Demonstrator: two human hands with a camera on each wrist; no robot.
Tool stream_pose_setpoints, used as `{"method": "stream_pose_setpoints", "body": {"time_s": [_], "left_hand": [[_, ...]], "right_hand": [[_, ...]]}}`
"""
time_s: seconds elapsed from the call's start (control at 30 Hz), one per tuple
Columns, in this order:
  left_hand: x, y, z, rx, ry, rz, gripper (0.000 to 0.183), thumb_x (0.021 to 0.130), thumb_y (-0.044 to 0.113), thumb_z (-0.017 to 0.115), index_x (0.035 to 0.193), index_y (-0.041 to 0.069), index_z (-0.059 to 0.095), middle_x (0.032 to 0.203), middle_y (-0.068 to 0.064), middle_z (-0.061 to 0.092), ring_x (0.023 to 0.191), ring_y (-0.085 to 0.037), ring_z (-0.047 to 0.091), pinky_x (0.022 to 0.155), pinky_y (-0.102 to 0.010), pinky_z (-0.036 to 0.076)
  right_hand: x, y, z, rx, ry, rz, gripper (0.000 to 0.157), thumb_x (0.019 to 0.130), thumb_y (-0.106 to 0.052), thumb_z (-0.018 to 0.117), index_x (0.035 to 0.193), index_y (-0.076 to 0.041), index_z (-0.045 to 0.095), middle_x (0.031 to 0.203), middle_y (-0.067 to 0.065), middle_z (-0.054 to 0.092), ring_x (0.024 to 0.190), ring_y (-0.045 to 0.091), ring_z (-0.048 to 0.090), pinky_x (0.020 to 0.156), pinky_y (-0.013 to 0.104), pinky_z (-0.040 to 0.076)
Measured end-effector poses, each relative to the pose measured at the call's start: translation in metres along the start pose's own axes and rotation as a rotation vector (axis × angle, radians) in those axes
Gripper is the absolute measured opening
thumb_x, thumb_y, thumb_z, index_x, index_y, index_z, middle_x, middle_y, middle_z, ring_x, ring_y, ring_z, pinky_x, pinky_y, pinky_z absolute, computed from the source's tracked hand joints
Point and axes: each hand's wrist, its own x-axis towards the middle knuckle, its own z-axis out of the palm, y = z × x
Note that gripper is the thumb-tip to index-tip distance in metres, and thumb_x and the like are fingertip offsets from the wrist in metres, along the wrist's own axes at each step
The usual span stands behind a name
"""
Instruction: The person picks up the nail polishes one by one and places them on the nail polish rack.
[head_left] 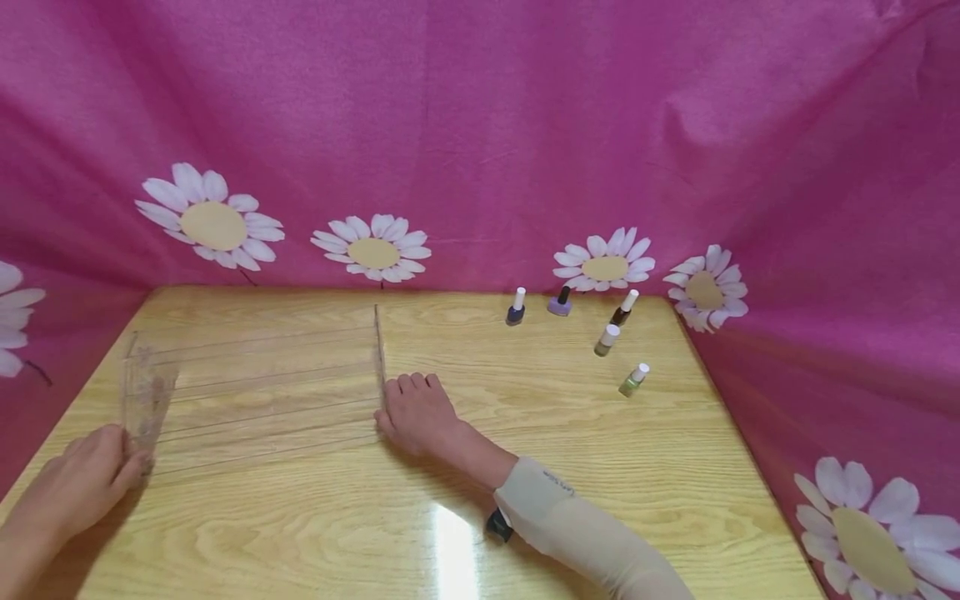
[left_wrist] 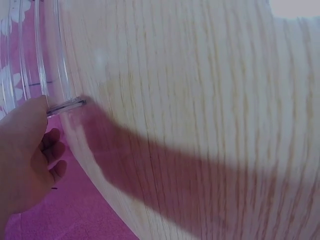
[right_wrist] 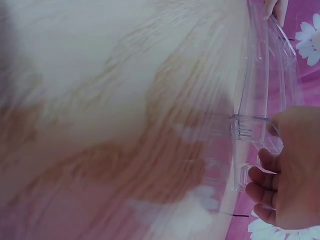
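Note:
A clear plastic tiered rack (head_left: 262,387) stands on the left half of the wooden table, its shelves running crosswise between two end panels. My left hand (head_left: 86,479) grips the left end panel near its front, thumb on the inner side. At the other end my right hand (head_left: 420,414) holds the right panel, its fingers over the edge. In the left wrist view the left hand (left_wrist: 25,150) pinches the rack's corner (left_wrist: 67,106). The right wrist view has the right hand (right_wrist: 295,170) at the transparent panel (right_wrist: 245,135), fingers curled.
Several nail polish bottles stand at the back right: a dark blue one (head_left: 515,312), a purple one (head_left: 558,305), a dark one (head_left: 620,315), a greyish one (head_left: 604,343) and a green one (head_left: 632,383). A pink flowered cloth (head_left: 480,142) surrounds the table (head_left: 600,467).

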Motion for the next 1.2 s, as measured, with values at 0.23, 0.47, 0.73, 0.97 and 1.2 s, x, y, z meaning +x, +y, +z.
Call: {"method": "stream_pose_setpoints", "body": {"time_s": [0.23,0.47,0.73,0.97,1.2], "left_hand": [[-0.002,-0.004,0.003,0.049,0.049,0.073,0.032,0.091,0.011,0.067,0.072,0.011,0.042,0.067,0.002,0.037,0.056,-0.016,0.038,0.050,-0.037,0.032],[-0.002,-0.004,0.004,0.066,0.111,0.135,0.033,0.091,0.013,0.067,0.072,0.012,0.041,0.065,0.002,0.036,0.054,-0.017,0.038,0.051,-0.039,0.031],[0.004,0.004,0.004,0.068,0.138,0.145,0.030,0.089,0.011,0.067,0.072,0.012,0.042,0.069,0.000,0.041,0.057,-0.022,0.041,0.051,-0.041,0.032],[0.016,0.013,0.002,0.076,0.198,0.189,0.028,0.087,0.006,0.064,0.070,0.012,0.041,0.066,0.001,0.038,0.055,-0.019,0.038,0.047,-0.037,0.029],[0.028,0.021,0.001,0.053,0.162,0.149,0.028,0.089,0.010,0.063,0.070,0.014,0.043,0.068,0.000,0.042,0.059,-0.024,0.045,0.048,-0.040,0.032]], "right_hand": [[-0.002,0.003,0.003,-0.015,-0.008,-0.029,0.039,0.105,-0.048,0.036,0.102,-0.012,0.050,0.096,0.002,0.054,0.096,0.021,0.052,0.086,0.035,0.037],[-0.004,0.008,0.009,-0.093,0.129,-0.089,0.031,0.102,-0.040,0.040,0.091,-0.012,0.047,0.084,0.000,0.045,0.083,0.019,0.047,0.079,0.032,0.035],[-0.005,0.017,0.013,-0.069,0.201,-0.085,0.024,0.098,-0.035,0.043,0.091,-0.012,0.048,0.082,0.000,0.042,0.081,0.019,0.044,0.081,0.033,0.034],[-0.007,0.027,0.011,-0.062,0.185,-0.067,0.026,0.098,-0.035,0.042,0.095,-0.010,0.048,0.087,0.003,0.045,0.087,0.022,0.047,0.084,0.035,0.035],[-0.009,0.039,0.014,-0.086,0.184,-0.057,0.027,0.099,-0.034,0.040,0.096,-0.009,0.048,0.087,0.003,0.045,0.087,0.022,0.047,0.085,0.036,0.035]]}}
